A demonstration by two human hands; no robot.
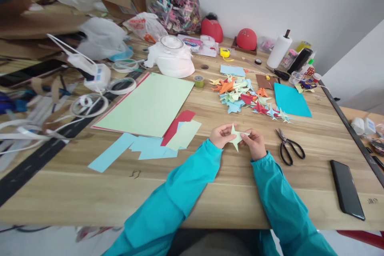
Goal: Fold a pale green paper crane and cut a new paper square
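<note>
A pale green folded paper shape [236, 137] with pointed tips sits between both hands, just above the wooden table [210, 192]. My left hand [221, 135] pinches its left side with closed fingers. On the shape's right side my right hand [255, 143] grips it, fingers curled. Both arms wear teal sleeves. A pile of several finished folded paper shapes [246, 99] in orange, red, blue and green lies beyond the hands.
Black scissors [288, 147] lie right of my right hand, a dark phone [347, 189] nearer the right edge. A large green sheet [150, 105] and paper offcuts [144, 147] lie to the left. A blue sheet [290, 100], tape rolls [90, 105], bags and clutter fill the back.
</note>
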